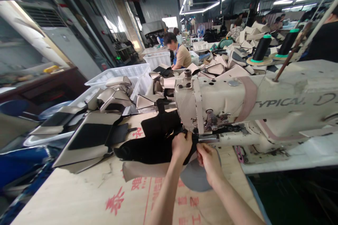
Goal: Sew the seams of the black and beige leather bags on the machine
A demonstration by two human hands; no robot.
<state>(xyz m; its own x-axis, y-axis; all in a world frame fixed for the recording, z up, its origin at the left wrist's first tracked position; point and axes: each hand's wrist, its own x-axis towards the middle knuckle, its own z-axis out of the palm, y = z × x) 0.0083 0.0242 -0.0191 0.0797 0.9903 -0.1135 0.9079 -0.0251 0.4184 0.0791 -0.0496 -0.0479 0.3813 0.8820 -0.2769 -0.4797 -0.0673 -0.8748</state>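
A black fabric piece (155, 149) with a beige panel (148, 170) along its near edge lies under the head of a cream sewing machine (219, 95). Close to the needle area, my left hand (182, 147) is closed on the black fabric, thumb and fingers bunched. My right hand (210, 161) pinches the edge of the same work just right of it, fingers curled in. Below the hands a grey round part (198, 177) rests on the plywood table (92, 193). The needle and the seam itself are hidden by the machine head and my left hand.
Stacked beige-and-black sewn pieces (89, 133) lie at the left. White plastic crates (139, 81) hold more pieces beyond. Black thread spools (261, 48) stand over the machine. A person (182, 56) sits working across the pile. A blue stool (16, 109) is far left.
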